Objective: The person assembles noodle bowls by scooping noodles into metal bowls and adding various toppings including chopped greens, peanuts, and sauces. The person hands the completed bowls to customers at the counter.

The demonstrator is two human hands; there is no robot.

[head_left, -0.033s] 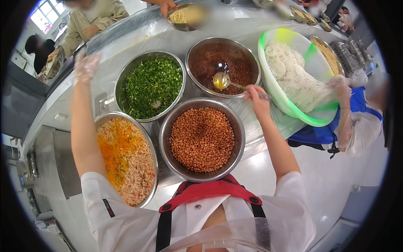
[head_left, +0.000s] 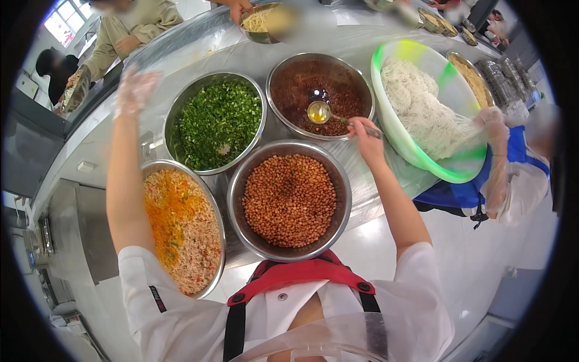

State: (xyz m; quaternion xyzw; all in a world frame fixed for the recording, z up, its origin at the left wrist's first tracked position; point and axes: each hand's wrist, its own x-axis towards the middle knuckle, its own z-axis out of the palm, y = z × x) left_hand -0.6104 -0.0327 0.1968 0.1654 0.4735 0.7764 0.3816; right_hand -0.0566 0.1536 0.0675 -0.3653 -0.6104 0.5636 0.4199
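My right hand (head_left: 367,137) is closed round the handle of a metal ladle (head_left: 318,112). The ladle's round bowl holds clear yellow liquid and is over a steel bowl (head_left: 330,66) of dark red, oily, grainy sauce. In a clear glove, my left hand (head_left: 136,93) is raised beyond the left bowls; motion smears its fingers. Nearest that hand is a steel bowl (head_left: 263,117) of chopped greens. Beneath my left forearm stands a steel bowl (head_left: 222,232) of pale minced food with orange bits. Directly before me, another steel bowl (head_left: 344,196) holds small round brown nuts or beans.
A large green-and-white basin (head_left: 461,90) of white noodles stands at the right, where a co-worker's gloved hand (head_left: 491,120) grips some strands. At the far side, another person's hand (head_left: 238,9) touches a noodle bowl (head_left: 262,37). Plastic film covers the table (head_left: 368,199).
My left hand has shifted slightly right and away from me. The right hand and ladle have barely moved.
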